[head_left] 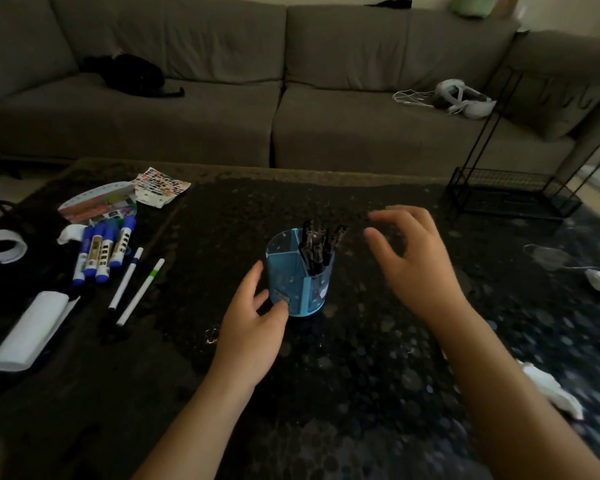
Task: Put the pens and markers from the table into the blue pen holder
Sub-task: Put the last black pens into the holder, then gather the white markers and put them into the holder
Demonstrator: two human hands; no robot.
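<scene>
The blue pen holder [300,278] stands upright mid-table, divided into compartments; several black pens [317,247] stick up from its right compartment. My left hand [253,327] rests at the holder's lower left side, fingers spread and touching its base. Just right of the holder hovers my right hand [413,261], fingers curled apart and holding nothing. Several blue-capped white markers [103,249] lie side by side at the left. Beside them lie two thin white pens, one with a dark band [125,278] and one with a green band [141,292].
A tape roll [2,245], a folded white paper [32,330] and colourful sticker sheets [118,199] crowd the table's left side. Crumpled white tissues [551,389] lie at the right. A black wire rack [513,192] stands at the far right corner. A grey sofa [274,81] runs behind.
</scene>
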